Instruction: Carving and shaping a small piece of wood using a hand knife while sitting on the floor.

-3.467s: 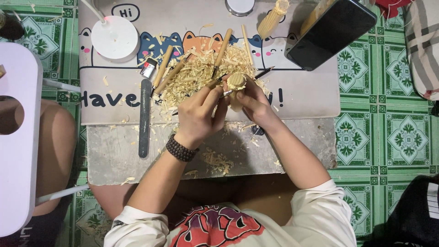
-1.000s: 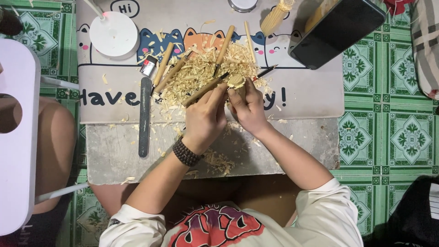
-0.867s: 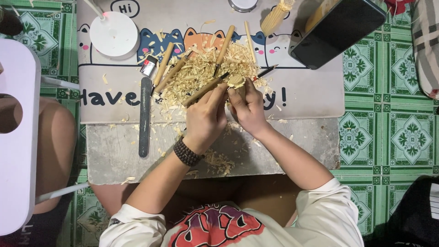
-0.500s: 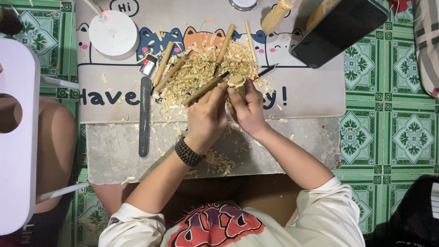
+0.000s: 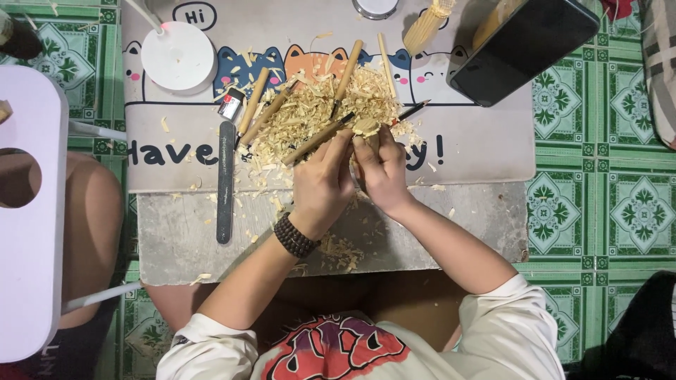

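My left hand [image 5: 320, 184], with a dark bead bracelet on the wrist, grips a wooden-handled carving tool [image 5: 310, 144] that points up and left over the shavings. My right hand [image 5: 384, 169] holds a small pale piece of carved wood [image 5: 366, 127] at its fingertips. Both hands meet over a pile of wood shavings [image 5: 310, 112] on a grey cartoon-cat mat [image 5: 486, 141].
Several wooden-handled tools [image 5: 251, 103] and sticks lie in the shavings. A long dark file [image 5: 225, 181] lies at the left. A white round lamp base [image 5: 177, 55] stands at the back left, a black phone [image 5: 524, 43] back right. A grey board [image 5: 458, 225] sits under the mat. A white stool [image 5: 28, 211] is at the left.
Both hands have shifted slightly down and left with the tool and the wood piece; the tool handle now lies more across the shavings. Little else differs.
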